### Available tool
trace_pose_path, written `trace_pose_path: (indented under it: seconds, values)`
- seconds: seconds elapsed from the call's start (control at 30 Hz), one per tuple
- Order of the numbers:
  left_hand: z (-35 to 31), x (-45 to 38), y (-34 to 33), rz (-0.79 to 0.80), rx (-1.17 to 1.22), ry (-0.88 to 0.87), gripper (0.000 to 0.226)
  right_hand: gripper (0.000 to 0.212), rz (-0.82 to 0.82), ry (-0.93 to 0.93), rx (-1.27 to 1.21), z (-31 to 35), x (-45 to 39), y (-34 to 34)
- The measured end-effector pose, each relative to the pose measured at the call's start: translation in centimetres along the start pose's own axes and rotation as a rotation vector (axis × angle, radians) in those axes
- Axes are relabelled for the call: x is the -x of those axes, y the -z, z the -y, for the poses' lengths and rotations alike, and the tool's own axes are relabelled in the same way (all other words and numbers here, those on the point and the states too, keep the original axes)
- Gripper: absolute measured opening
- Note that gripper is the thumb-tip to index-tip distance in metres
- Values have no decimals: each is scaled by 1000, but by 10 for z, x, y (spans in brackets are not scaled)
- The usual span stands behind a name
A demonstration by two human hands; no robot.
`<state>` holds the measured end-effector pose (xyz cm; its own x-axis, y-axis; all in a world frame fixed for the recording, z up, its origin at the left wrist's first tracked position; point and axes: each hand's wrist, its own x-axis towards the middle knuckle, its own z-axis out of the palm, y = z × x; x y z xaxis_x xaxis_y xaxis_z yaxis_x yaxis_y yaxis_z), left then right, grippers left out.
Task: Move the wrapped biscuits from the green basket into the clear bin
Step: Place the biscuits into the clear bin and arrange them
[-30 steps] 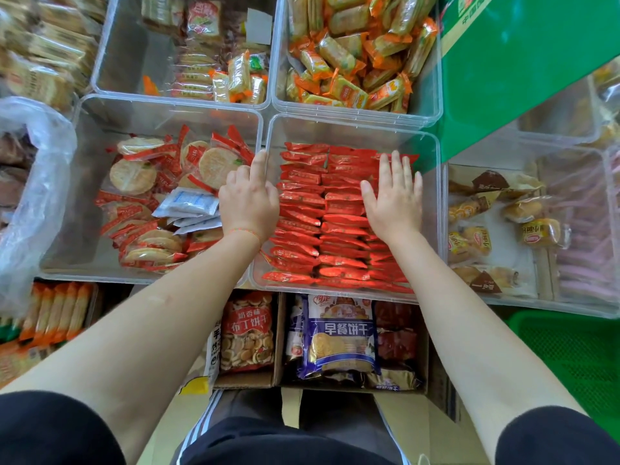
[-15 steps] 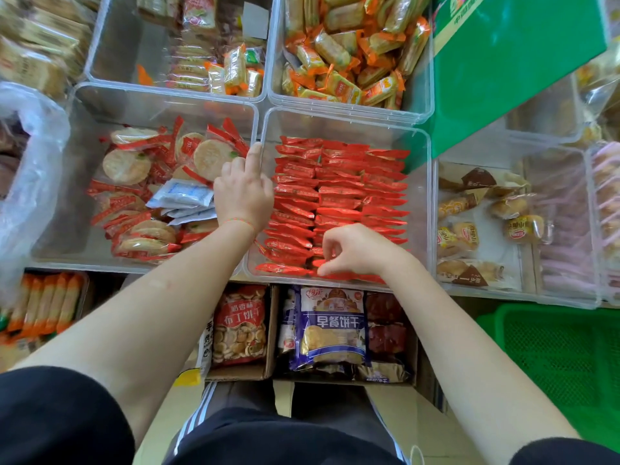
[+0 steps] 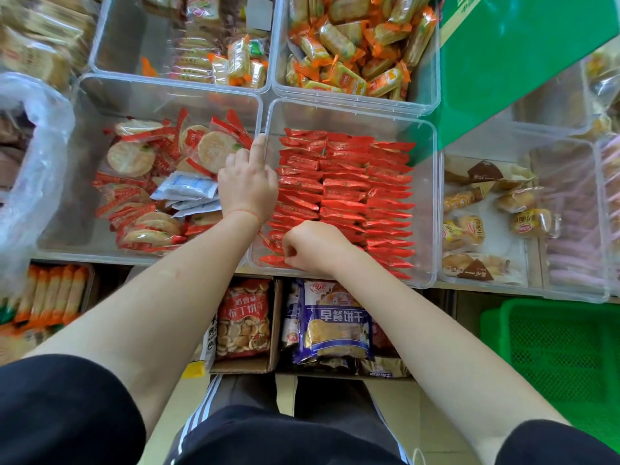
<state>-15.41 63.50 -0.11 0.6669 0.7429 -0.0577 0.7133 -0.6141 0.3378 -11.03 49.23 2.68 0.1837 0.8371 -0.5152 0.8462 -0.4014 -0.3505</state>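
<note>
Head cam looks straight down on a shelf of see-through tubs. Clear bin [image 3: 426,203] in the middle holds the wrapped biscuits [image 3: 349,189]: red packets laid flat in three neat columns, filling most of the floor. Right hand [image 3: 317,248] is down at the near-left corner, fingers curled in & pinching the edge of a red packet there. Left hand [image 3: 248,184] sits on the wall btwn this bin and the left bin [image 3: 84,105], index finger stretched along the rim, other fingers folded; can't tell if it grips anything. Left bin has round crackers [image 3: 131,157] in clear wrap w/ red ends, loosely heaped, plus a few white sachets [image 3: 186,187]. Back-right tub [image 3: 432,62] is piled w/ orange-ended packs; back-left tub [image 3: 100,35] is thinly filled w/ similar ones. Right tub [image 3: 523,293] holds small cakes in clear & brown wrappers. Green basket [image 3: 550,347] at lower right, below the shelf; the part in view shows bare mesh. Cardboard boxes [image 3: 268,365] under the shelf hold bagged biscuits.
</note>
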Motion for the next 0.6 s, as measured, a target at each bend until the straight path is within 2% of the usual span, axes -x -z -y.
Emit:
trace_pose_path:
  seconds: [0.17, 0.3, 0.43, 0.47, 0.5, 0.6]
  values:
    - [1, 0, 0, -4, 8, -2, 56, 11, -129, -60, 11, 2, -1, -5]
    - [0, 0, 0, -4, 8, -6, 55, 15, -20, -78, -176, -5, 7, 5]
    - [1, 0, 0, -12, 16, -9, 55, 10, -300, -280, -264, -55, 45, 32]
    - [1, 0, 0, -17, 24, -11, 54, 5, -296, -355, -250, -71, 58, 36]
    - [1, 0, 0, -22, 31, -13, 54, 6, -217, -426, -240, -84, 69, 40]
    - [1, 0, -1, -25, 24, -16, 54, 14, 209, -543, -262, -102, 79, 38]
